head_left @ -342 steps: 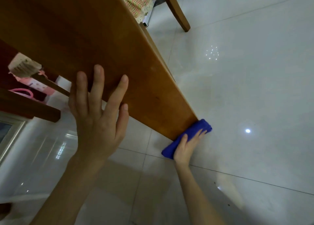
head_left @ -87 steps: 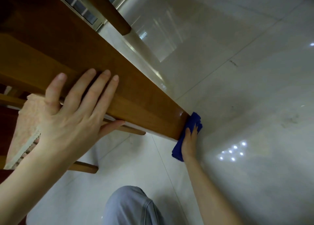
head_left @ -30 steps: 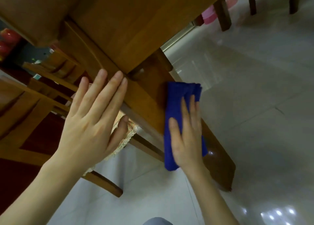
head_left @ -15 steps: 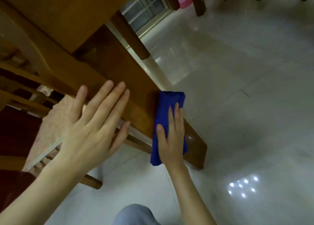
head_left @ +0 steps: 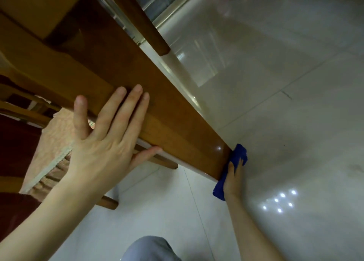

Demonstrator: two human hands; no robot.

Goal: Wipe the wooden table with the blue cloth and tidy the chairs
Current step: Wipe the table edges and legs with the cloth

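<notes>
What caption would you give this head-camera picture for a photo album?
Left hand braces the wooden table leg while the right hand presses the blue cloth against its lower end.

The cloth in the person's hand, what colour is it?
The cloth is deep blue; the head view shows it best.

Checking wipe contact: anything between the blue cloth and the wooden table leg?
Nothing visible. The right hand presses the blue cloth straight against the lower end of the table leg; the left hand rests flat higher up, apart from the cloth.
</notes>
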